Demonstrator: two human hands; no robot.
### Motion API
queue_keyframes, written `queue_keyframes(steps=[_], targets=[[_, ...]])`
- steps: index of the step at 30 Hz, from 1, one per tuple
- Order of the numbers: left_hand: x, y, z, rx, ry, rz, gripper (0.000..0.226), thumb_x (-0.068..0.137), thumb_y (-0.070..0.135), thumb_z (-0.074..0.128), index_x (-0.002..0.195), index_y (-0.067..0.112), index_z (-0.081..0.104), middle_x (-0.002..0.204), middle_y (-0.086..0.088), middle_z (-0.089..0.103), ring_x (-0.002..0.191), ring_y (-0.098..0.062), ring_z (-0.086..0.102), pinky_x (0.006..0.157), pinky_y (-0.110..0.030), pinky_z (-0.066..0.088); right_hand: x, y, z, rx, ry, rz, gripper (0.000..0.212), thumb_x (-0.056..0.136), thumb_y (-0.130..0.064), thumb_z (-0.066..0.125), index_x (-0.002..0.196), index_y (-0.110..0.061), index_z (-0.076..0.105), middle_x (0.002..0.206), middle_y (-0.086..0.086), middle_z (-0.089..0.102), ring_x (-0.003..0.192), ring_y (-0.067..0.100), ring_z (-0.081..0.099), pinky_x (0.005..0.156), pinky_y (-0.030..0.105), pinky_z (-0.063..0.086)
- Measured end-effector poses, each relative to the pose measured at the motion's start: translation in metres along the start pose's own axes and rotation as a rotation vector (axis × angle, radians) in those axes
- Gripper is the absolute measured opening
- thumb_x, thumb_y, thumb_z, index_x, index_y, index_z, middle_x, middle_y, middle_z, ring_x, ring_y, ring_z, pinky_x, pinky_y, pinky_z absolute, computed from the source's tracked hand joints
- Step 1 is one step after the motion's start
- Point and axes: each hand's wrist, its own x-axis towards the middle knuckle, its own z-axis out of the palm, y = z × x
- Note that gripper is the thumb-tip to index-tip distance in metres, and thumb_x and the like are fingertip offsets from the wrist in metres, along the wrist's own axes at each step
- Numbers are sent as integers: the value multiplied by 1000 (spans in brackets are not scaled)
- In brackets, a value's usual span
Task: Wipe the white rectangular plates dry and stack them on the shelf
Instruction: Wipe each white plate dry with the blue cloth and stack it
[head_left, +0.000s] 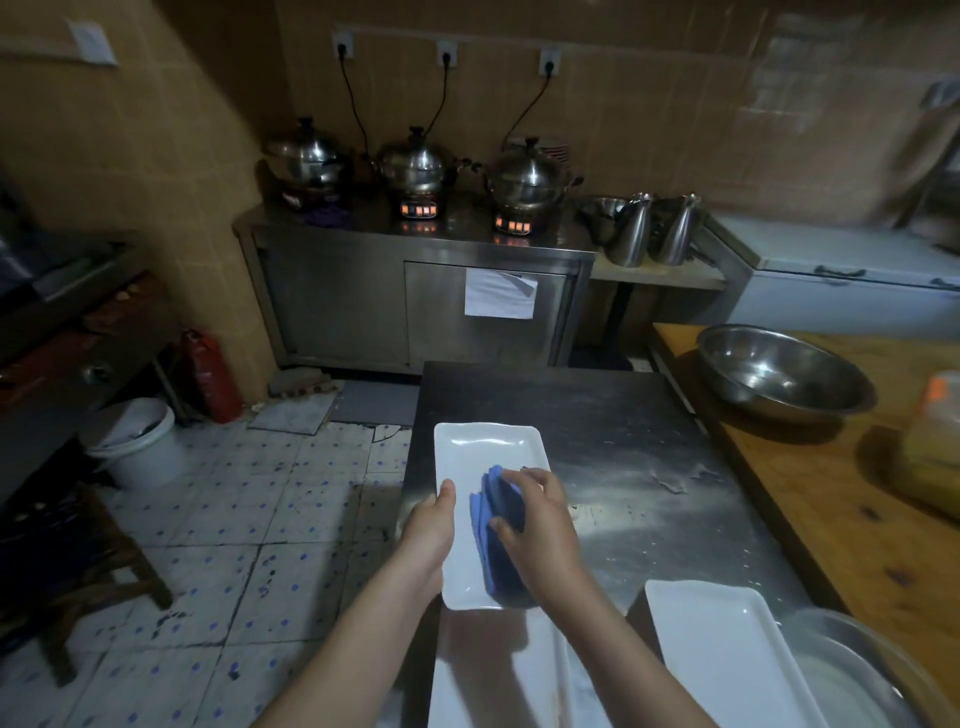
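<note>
A white rectangular plate is held above the near left corner of a steel table. My left hand grips its left long edge, thumb over the rim. My right hand grips a folded blue cloth and presses it on the plate's inner surface. Under my arms a second white plate lies on the table. A third white plate lies to the right of it.
A steel bowl sits on the wooden counter at right. A metal basin is at bottom right. Pots on cookers stand on the far steel cabinet. A white bucket, a red extinguisher and a wooden stool stand on the tiled floor at left.
</note>
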Motion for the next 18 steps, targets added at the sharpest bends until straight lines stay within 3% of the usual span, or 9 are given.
queue_keyframes(steps=[4,6,9,12,18], targets=[[-22,-3,-11,-30,-19,37,41,99,44,31,103,15,59,94,-11,67,81,-27,65,63,-31,51,-20,-2,2,-116,-16,-84,46,92,-14,55,134,-28,42,149,-11,18,125,13,42,99,20,37],[-32,-6,-16,-34,-24,57,39,99,44,30,100,17,58,91,-9,67,81,-26,65,61,-31,49,-32,-4,2,-188,-16,-115,46,94,-18,52,137,-27,38,151,-9,19,131,17,37,107,30,37],[-46,-11,-24,-40,-23,69,38,99,44,30,94,18,57,89,-8,67,79,-25,65,60,-30,50,-46,-7,4,-239,-34,-117,49,100,-29,36,147,-25,23,158,-2,14,143,24,17,118,42,20],[-60,-16,-27,-35,-2,114,39,99,44,29,85,21,57,81,-5,66,70,-20,64,52,-24,45,-59,-4,4,-517,-70,-272,55,100,-22,22,152,-17,3,160,1,-7,145,22,-14,115,35,-11],[-79,-22,-32,-2,21,138,45,99,46,27,77,21,58,74,-5,64,66,-21,62,54,-25,46,-85,-16,5,-566,-265,-387,54,103,-34,17,152,-21,-1,157,-6,-18,144,13,-20,117,31,-7]])
